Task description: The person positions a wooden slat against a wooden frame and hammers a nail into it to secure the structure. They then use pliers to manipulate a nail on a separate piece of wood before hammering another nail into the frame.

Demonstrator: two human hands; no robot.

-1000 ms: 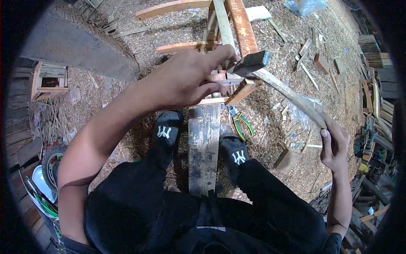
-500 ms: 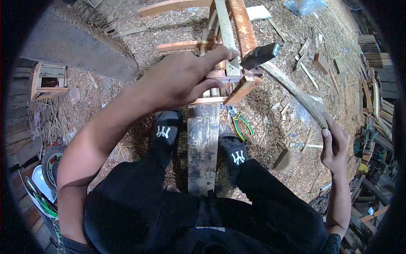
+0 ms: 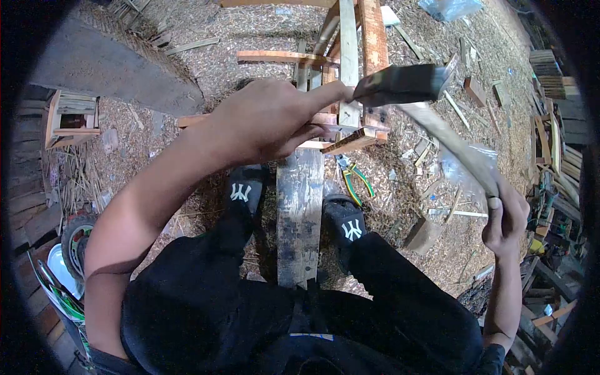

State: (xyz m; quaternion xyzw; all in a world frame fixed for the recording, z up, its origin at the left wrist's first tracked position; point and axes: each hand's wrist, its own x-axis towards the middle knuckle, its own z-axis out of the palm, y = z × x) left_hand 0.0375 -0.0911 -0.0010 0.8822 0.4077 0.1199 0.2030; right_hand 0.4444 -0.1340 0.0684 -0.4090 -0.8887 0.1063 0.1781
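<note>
In the head view, the hammer (image 3: 400,84) is held up over the frame (image 3: 350,37), at the middle and far side of the scene. Its head hangs just above the frame's near joint. The long curved handle (image 3: 450,140) runs down to the right and is gripped at its very end, probably for reach and leverage. The right hand (image 3: 506,219) is clamped tight around that end.

The left hand (image 3: 269,122) is laid on the near part of the frame, with the fingers folded around a slat and the forefinger stretched out towards the hammer head. The frame appears to be steadied in this way. Whether anything small is pinched between the fingers cannot be told.

A plank (image 3: 300,212) lies on the chip-strewn floor (image 3: 262,31), its far end under the frame. It is flanked by the two shoes (image 3: 240,190), so the work is kept close in front of the body. The pliers (image 3: 356,184) are left on the floor just right of the plank, within reach.

Counted: one hammer, one frame, one plank, one pair of pliers, two shoes, two hands. One small crate (image 3: 72,119) stands well apart at the left.
</note>
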